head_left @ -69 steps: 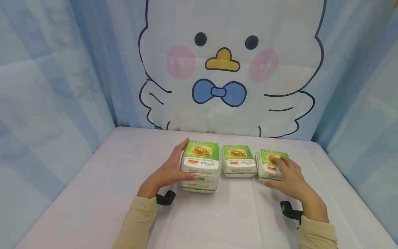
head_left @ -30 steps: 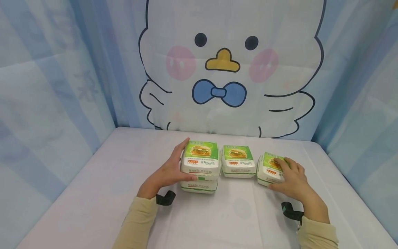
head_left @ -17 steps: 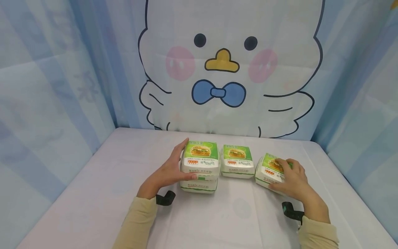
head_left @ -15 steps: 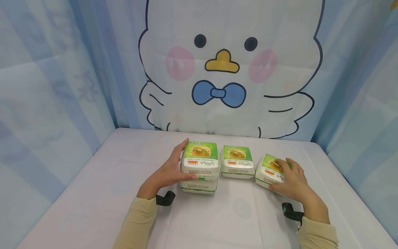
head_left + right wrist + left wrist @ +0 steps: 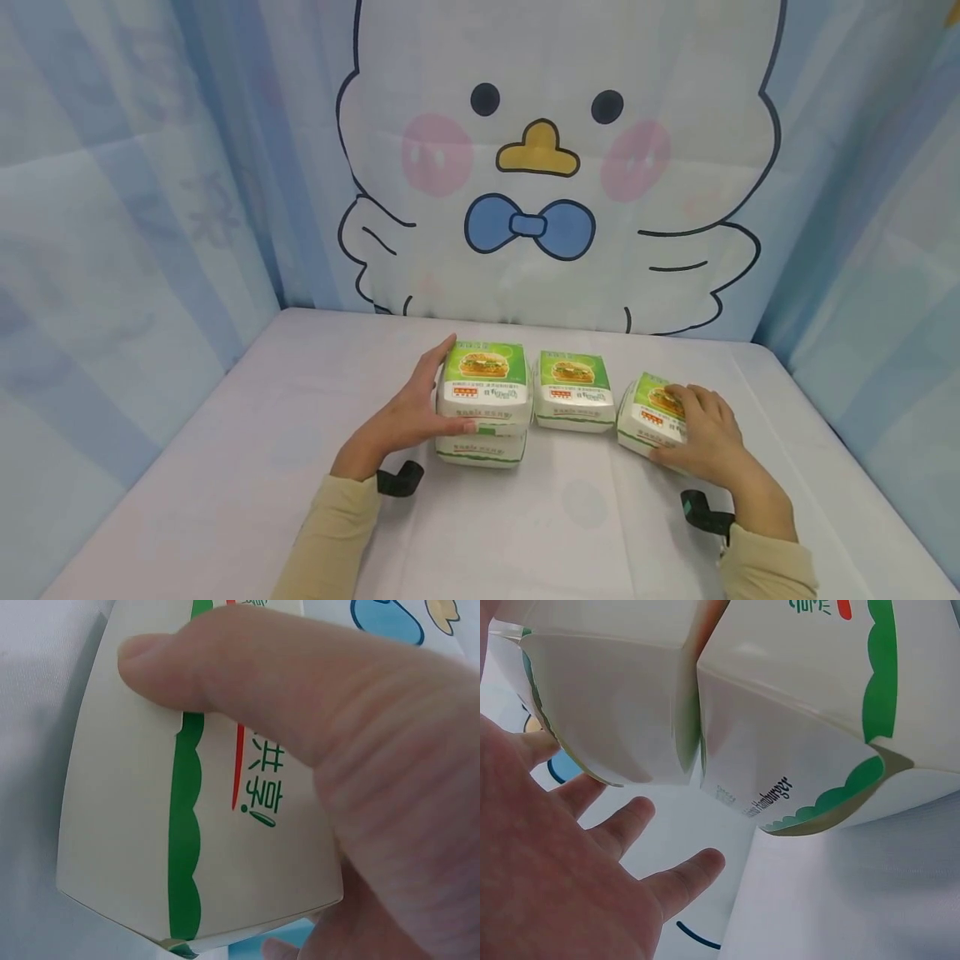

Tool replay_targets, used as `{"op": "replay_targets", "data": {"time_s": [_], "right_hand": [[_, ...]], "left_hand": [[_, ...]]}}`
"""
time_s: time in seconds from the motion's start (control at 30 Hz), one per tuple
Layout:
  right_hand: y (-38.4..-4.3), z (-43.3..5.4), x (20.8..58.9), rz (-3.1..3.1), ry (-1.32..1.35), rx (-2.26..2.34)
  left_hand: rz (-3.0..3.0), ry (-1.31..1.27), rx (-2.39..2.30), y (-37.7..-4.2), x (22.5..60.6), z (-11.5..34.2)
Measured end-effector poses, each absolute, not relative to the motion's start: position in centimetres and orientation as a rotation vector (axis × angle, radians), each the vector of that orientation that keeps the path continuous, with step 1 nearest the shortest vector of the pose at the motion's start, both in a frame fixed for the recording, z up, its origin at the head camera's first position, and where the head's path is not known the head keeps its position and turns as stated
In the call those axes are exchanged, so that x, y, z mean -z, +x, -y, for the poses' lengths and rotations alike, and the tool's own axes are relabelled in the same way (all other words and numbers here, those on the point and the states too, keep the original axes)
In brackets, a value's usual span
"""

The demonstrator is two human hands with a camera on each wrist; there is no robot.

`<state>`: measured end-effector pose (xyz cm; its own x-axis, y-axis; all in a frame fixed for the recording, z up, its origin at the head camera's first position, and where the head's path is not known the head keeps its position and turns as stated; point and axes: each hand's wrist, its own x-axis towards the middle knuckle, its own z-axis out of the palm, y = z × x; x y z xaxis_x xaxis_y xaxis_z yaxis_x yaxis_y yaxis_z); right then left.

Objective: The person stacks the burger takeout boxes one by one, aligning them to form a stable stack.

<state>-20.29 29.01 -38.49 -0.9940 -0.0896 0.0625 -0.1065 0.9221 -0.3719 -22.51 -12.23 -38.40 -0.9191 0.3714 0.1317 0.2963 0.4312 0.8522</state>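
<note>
Two burger boxes are stacked left of centre. My left hand (image 5: 401,414) holds the upper burger box (image 5: 486,383) by its left side, thumb across the front and index finger by the back corner. In the left wrist view the other fingers (image 5: 682,879) spread out beside the boxes. Below it sits the lower burger box (image 5: 480,451), partly covered. My right hand (image 5: 707,437) grips the right burger box (image 5: 651,412), which stands turned at an angle. Its thumb (image 5: 172,671) lies along the printed front side, while the fingers reach over the top and hide part of the burger picture.
A middle burger box (image 5: 574,390) stands between the stack and the right box, close beside the stack. White cloth covers the table (image 5: 570,533). A curtain (image 5: 675,167) with a cartoon bird hangs at the back, and more curtains flank both sides.
The right hand has pulled the right burger box slightly nearer and turned it askew; over the last half second it barely moves. The left hand and the stack stay put.
</note>
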Motion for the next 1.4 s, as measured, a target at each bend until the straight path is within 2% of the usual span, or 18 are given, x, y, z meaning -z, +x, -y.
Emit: {"op": "replay_targets", "data": {"time_s": [0.67, 1.4], "right_hand": [[-20.70, -29.60, 38.90, 3.070, 0.083, -0.655], [-20.20, -29.63, 38.06, 2.970, 0.138, -0.686]], "left_hand": [[-2.589, 0.619, -1.531, -22.82, 38.78, 12.07], [-2.600, 0.603, -1.512, -22.71, 38.73, 12.29]]}}
